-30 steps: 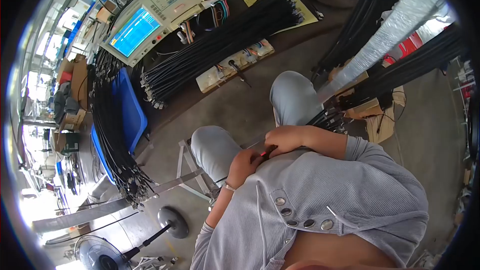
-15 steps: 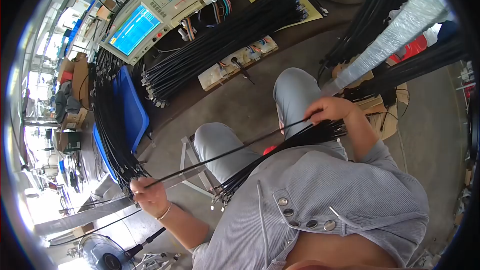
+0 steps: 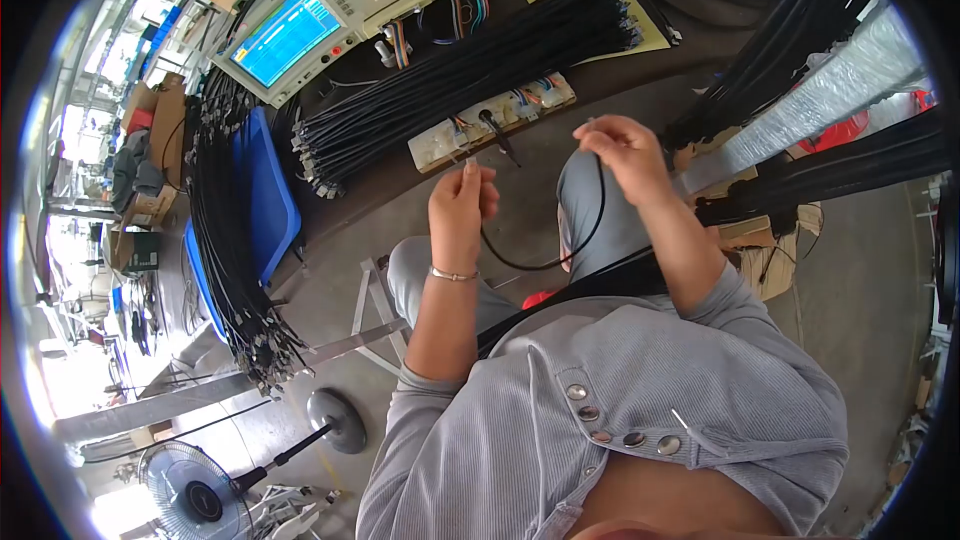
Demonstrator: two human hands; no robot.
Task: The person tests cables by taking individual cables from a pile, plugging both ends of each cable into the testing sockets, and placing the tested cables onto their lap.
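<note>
A single black cable hangs in a U-shaped loop between my two hands. My left hand pinches one end of it, close to the front edge of a pale test board with small connectors and wires. At the other end, my right hand is closed with thumb and fingers together, above my knee. Across my lap lies a bundle of black cables, partly hidden by my right arm. A thick bundle of similar cables rests on the table behind the board.
A bench tester with a lit blue screen stands at the back left. Left of me are a blue tray and hanging cables. A wrapped post rises at right. A fan stands at lower left.
My left hand has moved up and right to the test board, and my right hand has risen. The cable, stretched straight before, now sags in a loop. The view has shifted slightly.
</note>
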